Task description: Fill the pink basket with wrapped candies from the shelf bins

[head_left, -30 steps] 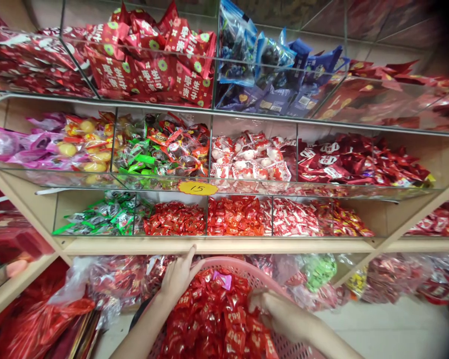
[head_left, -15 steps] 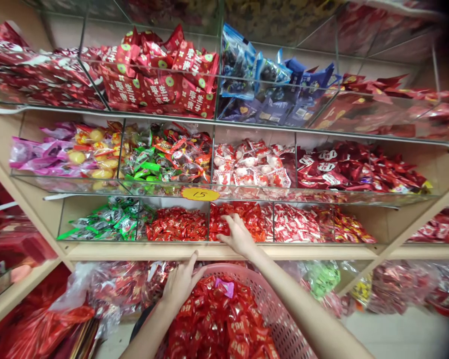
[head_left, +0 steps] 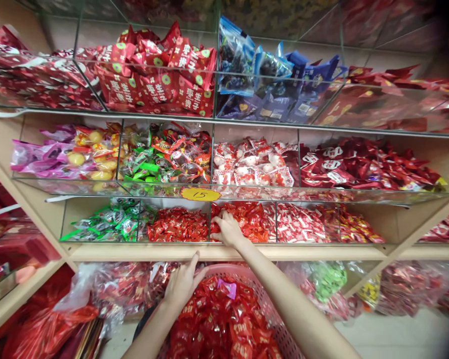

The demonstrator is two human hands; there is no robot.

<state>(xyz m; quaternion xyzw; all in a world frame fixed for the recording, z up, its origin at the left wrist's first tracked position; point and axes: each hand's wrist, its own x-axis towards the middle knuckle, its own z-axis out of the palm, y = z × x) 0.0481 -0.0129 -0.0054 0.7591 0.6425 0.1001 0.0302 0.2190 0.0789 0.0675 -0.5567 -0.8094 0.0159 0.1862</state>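
A pink plastic basket point(head_left: 264, 299) heaped with red-wrapped candies point(head_left: 217, 324) sits low in the middle. My left hand point(head_left: 181, 284) grips its far rim, thumb up against the shelf edge. My right hand point(head_left: 228, 228) reaches up into the lowest clear bin of red candies point(head_left: 252, 219), fingers curled down into the pile; whether they hold any candy is hidden.
Wooden shelves point(head_left: 224, 252) carry rows of clear bins: green sweets point(head_left: 112, 219), more red candies point(head_left: 177, 224), white-and-red packs point(head_left: 252, 162), blue bags point(head_left: 277, 75). A yellow "15" tag point(head_left: 199, 194) sticks on the glass. Bagged sweets point(head_left: 108, 289) lie under the shelf.
My right hand left the basket, rose to the lowest bin and has now curled its fingers into the red candies. My left hand stayed on the basket rim.
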